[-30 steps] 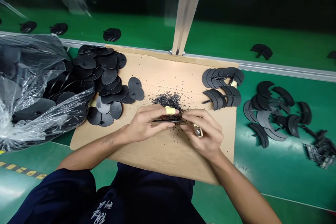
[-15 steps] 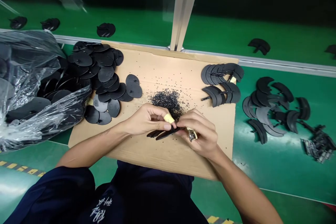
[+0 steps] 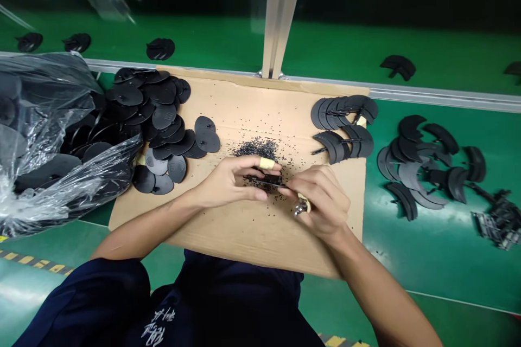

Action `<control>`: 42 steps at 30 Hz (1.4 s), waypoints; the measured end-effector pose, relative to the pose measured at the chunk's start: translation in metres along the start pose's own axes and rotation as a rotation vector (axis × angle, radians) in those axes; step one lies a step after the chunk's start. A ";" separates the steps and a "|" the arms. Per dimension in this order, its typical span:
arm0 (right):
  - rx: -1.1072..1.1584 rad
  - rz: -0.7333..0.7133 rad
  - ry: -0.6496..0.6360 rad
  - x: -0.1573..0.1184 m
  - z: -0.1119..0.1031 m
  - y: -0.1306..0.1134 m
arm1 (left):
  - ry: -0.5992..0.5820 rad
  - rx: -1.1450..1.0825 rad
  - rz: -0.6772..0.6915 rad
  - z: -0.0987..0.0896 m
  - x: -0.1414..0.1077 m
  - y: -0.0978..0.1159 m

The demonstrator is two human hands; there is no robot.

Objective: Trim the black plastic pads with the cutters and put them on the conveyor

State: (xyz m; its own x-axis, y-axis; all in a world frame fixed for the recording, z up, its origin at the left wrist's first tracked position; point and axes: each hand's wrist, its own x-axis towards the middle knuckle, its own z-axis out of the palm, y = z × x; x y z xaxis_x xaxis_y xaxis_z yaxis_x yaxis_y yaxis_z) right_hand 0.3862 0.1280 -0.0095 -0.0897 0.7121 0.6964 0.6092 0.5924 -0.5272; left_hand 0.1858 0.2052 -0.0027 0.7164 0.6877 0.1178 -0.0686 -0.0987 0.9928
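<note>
My left hand (image 3: pixel 222 181) has its thumb and fingers around a thin black plastic part (image 3: pixel 268 179), seen nearly edge-on above the cardboard sheet. At the part's right end, the fingertips of my right hand (image 3: pixel 321 198) pinch it. Yellow tape (image 3: pixel 267 163) wraps a finger of the left hand. A shiny metal piece (image 3: pixel 301 206) sits at a finger of the right hand beside more yellow tape; I cannot make out its kind. Just behind the hands lies a heap of tiny black pieces (image 3: pixel 257 148), partly covered by the left fingers.
Black oval plates (image 3: pixel 163 116) are piled at the left, by a clear plastic bag (image 3: pixel 49 130) of more plates. Curved black parts (image 3: pixel 344 111) lie in rows on the cardboard (image 3: pixel 228 233); others (image 3: pixel 411 173) lie on the green table (image 3: pixel 407 265). A metal post (image 3: pixel 280 21) stands behind.
The black part has been turned from a slanted, fanned look to nearly level and edge-on, slightly farther from my body. My left fingers have spread wider around it; my right hand has shifted slightly right.
</note>
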 end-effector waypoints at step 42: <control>-0.401 0.049 -0.279 -0.001 -0.004 0.007 | -0.020 0.663 0.461 -0.010 -0.010 0.005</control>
State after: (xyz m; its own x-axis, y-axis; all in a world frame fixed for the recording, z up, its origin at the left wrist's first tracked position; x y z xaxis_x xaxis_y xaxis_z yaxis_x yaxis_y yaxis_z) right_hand 0.3938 0.1304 -0.0120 -0.2277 0.8420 0.4892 0.8686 0.4027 -0.2889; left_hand 0.1714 0.2053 0.0013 0.7294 0.4610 0.5054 0.0610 -0.7797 0.6232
